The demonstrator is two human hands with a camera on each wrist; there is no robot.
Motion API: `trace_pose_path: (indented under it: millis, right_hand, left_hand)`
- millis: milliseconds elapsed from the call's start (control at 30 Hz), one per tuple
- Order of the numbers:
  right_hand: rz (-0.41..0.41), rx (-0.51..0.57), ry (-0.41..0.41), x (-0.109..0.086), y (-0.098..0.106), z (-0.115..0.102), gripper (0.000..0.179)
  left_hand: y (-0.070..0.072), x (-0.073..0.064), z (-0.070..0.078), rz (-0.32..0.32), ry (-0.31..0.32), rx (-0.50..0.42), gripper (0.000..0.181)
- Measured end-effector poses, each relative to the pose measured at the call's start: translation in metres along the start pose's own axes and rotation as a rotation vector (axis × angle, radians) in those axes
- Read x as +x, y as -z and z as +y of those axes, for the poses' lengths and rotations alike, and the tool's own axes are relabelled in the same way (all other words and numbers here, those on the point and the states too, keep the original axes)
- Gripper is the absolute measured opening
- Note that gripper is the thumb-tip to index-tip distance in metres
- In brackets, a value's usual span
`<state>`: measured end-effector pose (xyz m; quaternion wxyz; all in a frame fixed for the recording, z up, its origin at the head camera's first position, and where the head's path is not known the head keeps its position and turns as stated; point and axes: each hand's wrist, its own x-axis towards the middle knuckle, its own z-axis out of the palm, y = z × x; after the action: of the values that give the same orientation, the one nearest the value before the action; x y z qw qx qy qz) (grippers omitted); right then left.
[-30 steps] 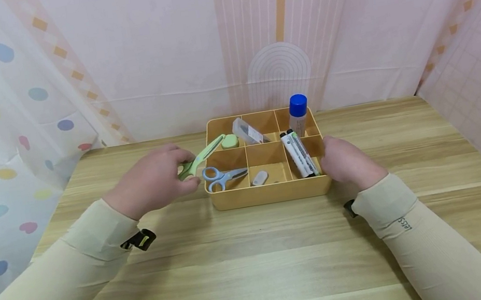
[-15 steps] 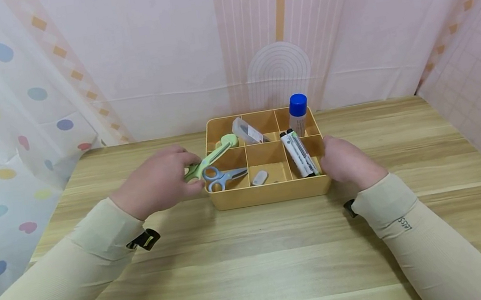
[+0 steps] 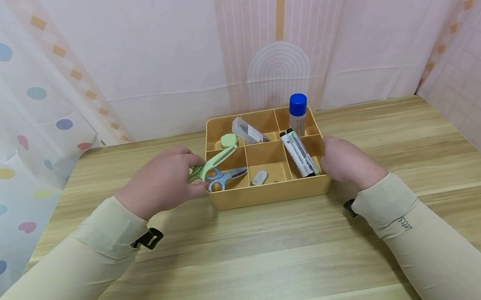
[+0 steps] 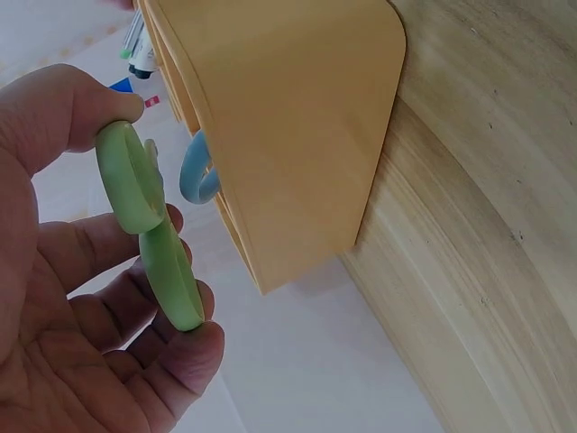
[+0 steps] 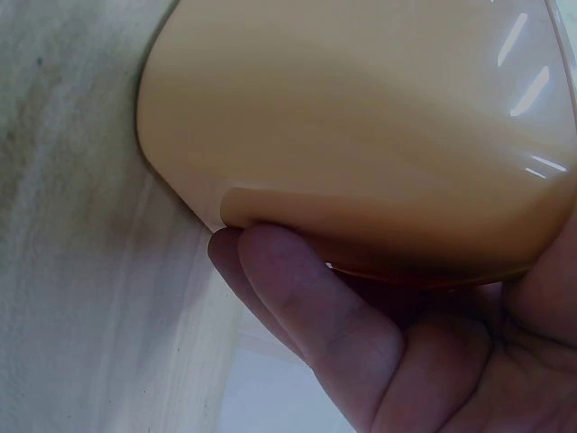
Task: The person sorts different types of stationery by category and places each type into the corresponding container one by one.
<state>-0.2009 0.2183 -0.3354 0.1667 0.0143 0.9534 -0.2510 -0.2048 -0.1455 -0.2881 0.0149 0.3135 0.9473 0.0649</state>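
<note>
My left hand (image 3: 161, 183) pinches a pair of green scissors (image 3: 218, 161) by the handles. In the left wrist view the green handles (image 4: 167, 262) sit between thumb and fingertips. The blades point right and slightly up, over the near left compartment of a yellow desk organizer (image 3: 271, 193). Blue scissors (image 3: 226, 176) lie in that compartment, one loop beside the green handles. At the organizer's right side, my right hand (image 3: 350, 161) grips it. The right wrist view has bent fingers (image 5: 288, 280) against its outer wall; the thumb is mostly hidden.
The organizer also holds a green rounded item (image 3: 229, 141), a clear plastic case (image 3: 248, 131), a blue-capped tube (image 3: 297, 107), black-capped markers (image 3: 299, 154) and a small light-grey item (image 3: 260, 178). It stands near the back of a wooden table (image 3: 263, 262), before a patterned curtain (image 3: 159, 52).
My left hand has moved right and slightly down with the green scissors, whose blades went from beside the green rounded item to over the near left compartment. The right hand has stayed put.
</note>
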Motion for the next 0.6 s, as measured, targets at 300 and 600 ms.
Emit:
trace_pose_path:
  millis: [300,600]
  right_hand:
    - [0.022,-0.011,0.033,0.0006,-0.0003,0.0011,0.051]
    - [0.006,-0.011,0.014,0.0011,0.0005,0.0006,0.053]
  left_hand:
    - [-0.0006,0.0019,0.0038,-0.025,0.010,0.014,0.039]
    - [-0.0023,0.0042,0.0049,-0.037,0.019,0.019,0.034]
